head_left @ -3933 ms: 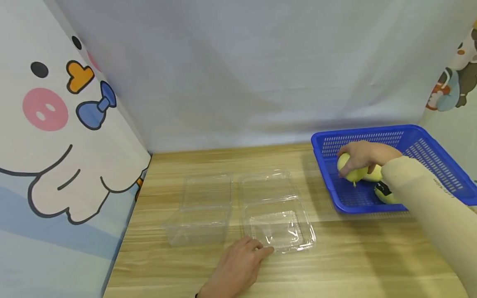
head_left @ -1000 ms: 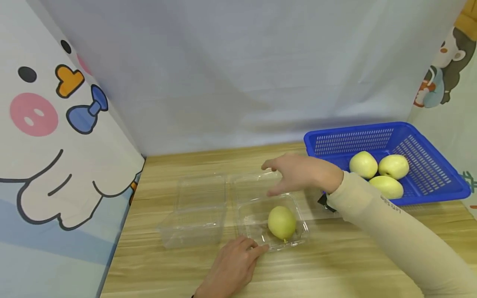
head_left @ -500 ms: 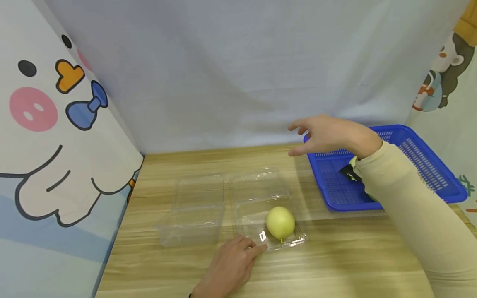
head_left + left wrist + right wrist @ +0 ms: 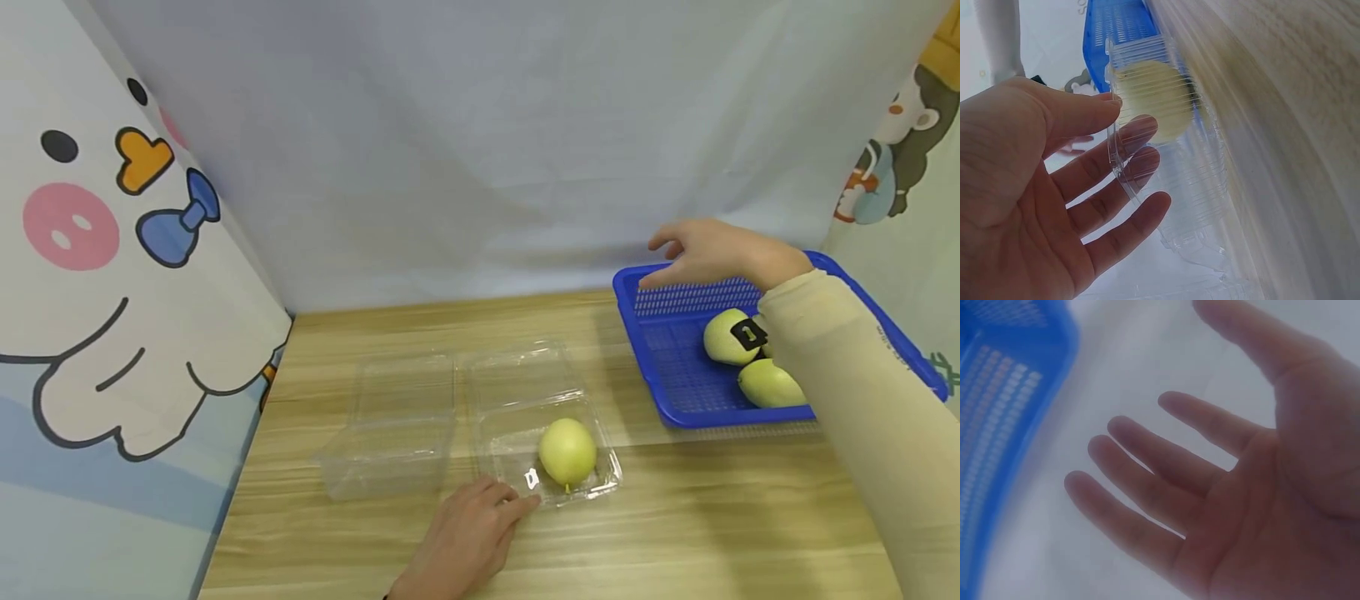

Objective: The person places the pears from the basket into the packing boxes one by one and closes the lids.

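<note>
A yellow-green pear (image 4: 567,451) sits in the base of a clear plastic clamshell container (image 4: 528,421), whose lid lies folded back on the table. At its near-left corner, my left hand (image 4: 468,529) holds the rim; in the left wrist view the thumb is at the rim (image 4: 1113,134) and fingers lie along the wall. My right hand (image 4: 705,254) hovers over the back-left edge of a blue basket (image 4: 675,408), fingers spread and holding nothing. More pears lie in the basket, among them one round pear (image 4: 723,337) and one oval pear (image 4: 770,384); the right sleeve hides part of them.
A second clear clamshell container (image 4: 390,467) stands open to the left of the first. Behind the table (image 4: 675,517) hangs a pale cloth backdrop (image 4: 480,150), and a cartoon-printed panel (image 4: 67,333) borders the left side. A black buckle (image 4: 748,333) shows below my right wrist.
Since the earliest frame, the right hand has brought a pear from the basket into the container, let go, and moved back right over the basket. The left hand stays at the container's corner.
</note>
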Demonstrator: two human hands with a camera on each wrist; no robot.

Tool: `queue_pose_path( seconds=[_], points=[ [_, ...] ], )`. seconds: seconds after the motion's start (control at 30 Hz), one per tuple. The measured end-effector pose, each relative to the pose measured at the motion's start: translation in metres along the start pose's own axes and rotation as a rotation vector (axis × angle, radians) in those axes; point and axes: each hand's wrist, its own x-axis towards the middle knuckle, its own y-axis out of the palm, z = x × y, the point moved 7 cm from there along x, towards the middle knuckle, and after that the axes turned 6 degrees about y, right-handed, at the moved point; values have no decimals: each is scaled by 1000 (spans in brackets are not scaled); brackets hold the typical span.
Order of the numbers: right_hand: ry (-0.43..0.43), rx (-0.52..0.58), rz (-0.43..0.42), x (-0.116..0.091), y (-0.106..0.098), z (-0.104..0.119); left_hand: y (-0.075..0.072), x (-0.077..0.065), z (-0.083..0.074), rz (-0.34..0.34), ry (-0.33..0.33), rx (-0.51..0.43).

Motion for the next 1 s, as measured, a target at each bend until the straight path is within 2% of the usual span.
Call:
queue_pose_path(
  seconds=[0.17, 0.3, 0.57, 0.73, 0.97, 1.0],
  points=[
    [49, -29, 23, 8, 6, -37, 0, 0, 1, -5, 3, -1],
    [86, -10, 53, 13, 19, -68, 0, -1, 2, -10, -2, -11],
    [224, 115, 172, 14, 58, -125, 2, -2, 4, 16, -13, -40],
    [287, 150, 228, 15, 83, -147, 2, -2, 4, 29, -17, -50],
    [330, 339, 267, 19, 114, -162, -1, -3, 5, 23, -21, -56],
    [330, 335, 262, 19, 115, -163, -1, -3, 5, 25, -22, -58]
  ],
)
